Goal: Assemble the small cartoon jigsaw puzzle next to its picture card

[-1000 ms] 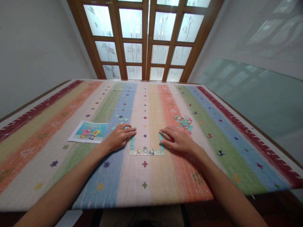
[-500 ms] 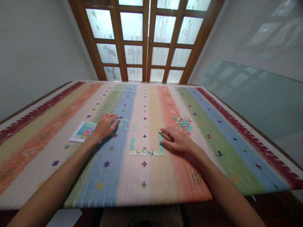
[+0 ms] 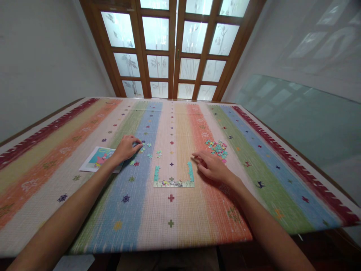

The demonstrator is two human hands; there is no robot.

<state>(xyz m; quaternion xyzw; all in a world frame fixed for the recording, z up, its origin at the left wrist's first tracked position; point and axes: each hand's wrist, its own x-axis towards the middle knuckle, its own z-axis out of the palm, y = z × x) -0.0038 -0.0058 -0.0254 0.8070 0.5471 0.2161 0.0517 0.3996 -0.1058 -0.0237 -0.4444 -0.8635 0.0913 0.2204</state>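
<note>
A partly joined jigsaw puzzle [image 3: 173, 184] lies flat on the cloth as a U-shaped border, with a bottom row and two turquoise sides. Just right of its right side rests my right hand [image 3: 213, 166], index finger stretched out, the others loosely bent, nothing seen in it. My left hand [image 3: 126, 148] is at the loose turquoise puzzle pieces [image 3: 149, 150] on the blue stripe, thumb and index finger pinched together; whatever is between them is hidden. Under my left wrist lies a picture card [image 3: 97, 160] with a pink cartoon figure, partly covered by the forearm.
A heap of mixed puzzle pieces [image 3: 217, 148] sits beyond my right hand. More loose pieces [image 3: 134, 163] lie near my left wrist. A striped tablecloth [image 3: 172, 233] covers the table, whose front edge is close to me. Wooden glazed doors [image 3: 175, 52] stand behind the table.
My right hand has shifted slightly away from the puzzle's right side, showing more of its turquoise pieces. The left fingers have curled in closer together by the loose pieces. The view has shifted slightly.
</note>
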